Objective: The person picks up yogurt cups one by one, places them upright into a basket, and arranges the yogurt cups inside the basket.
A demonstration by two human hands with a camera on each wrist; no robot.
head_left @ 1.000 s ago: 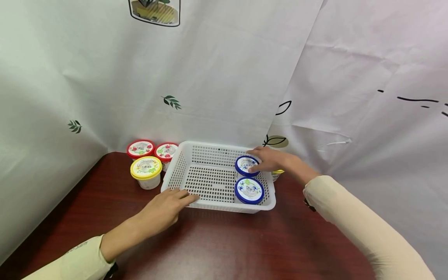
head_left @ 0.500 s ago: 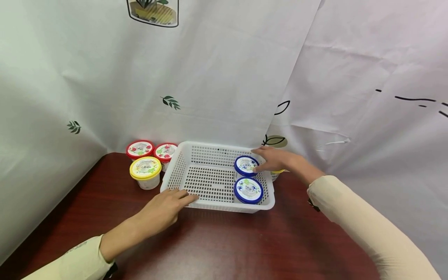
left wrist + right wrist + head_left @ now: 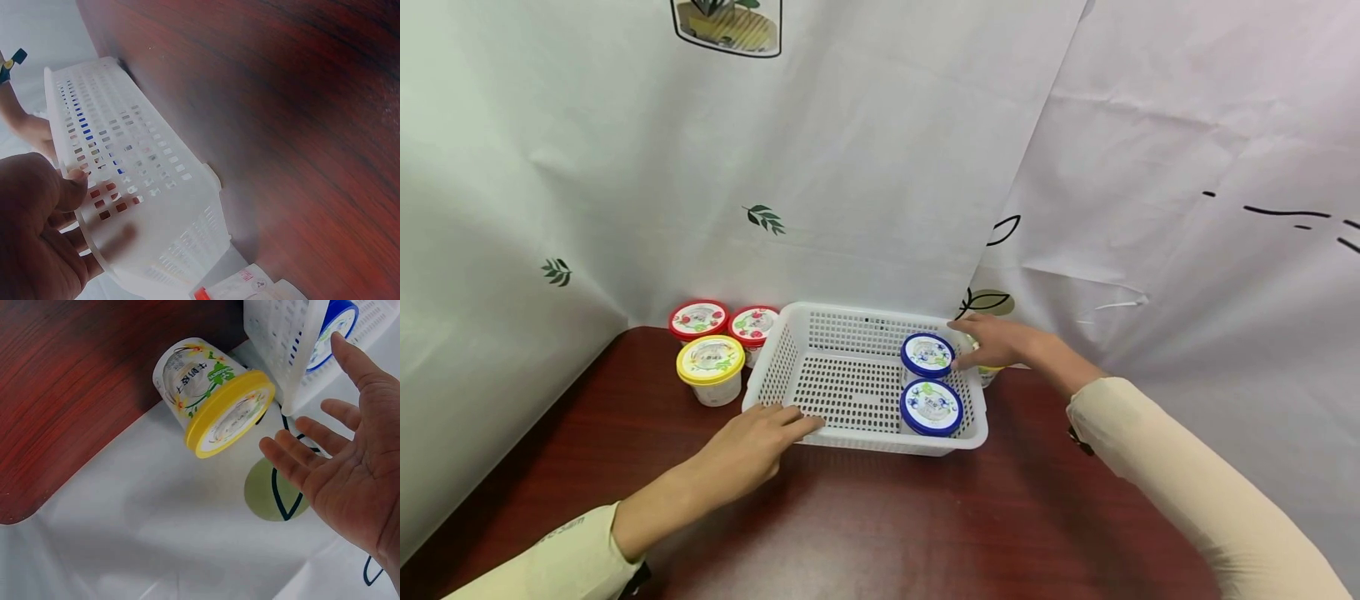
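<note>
The white basket (image 3: 868, 441) is set on the tabletop (image 3: 865, 525), near the pale cloth (image 3: 880, 167) at the back. In its right end, the back blue tub (image 3: 928, 356) and the front blue tub (image 3: 931, 407) are lined up by the end wall, maybe so that little room is taken up. The right yellow tub (image 3: 209, 397) is stood outside that end. Past the left end, two red tubs (image 3: 699, 321) and the left yellow tub (image 3: 711, 367) are bunched close together.

Of the two hands, only one is being used to hold something. The basket's near rim is pinched by the bent thumb and fingers of the left hand (image 3: 760, 437), probably so the basket does not slide. Nothing is held by the right hand (image 3: 988, 340). Its fingers are spread wide and its arm is stretched far forward. Its thumb is pointed at the back blue lid; whether the lid is touched cannot be told.
</note>
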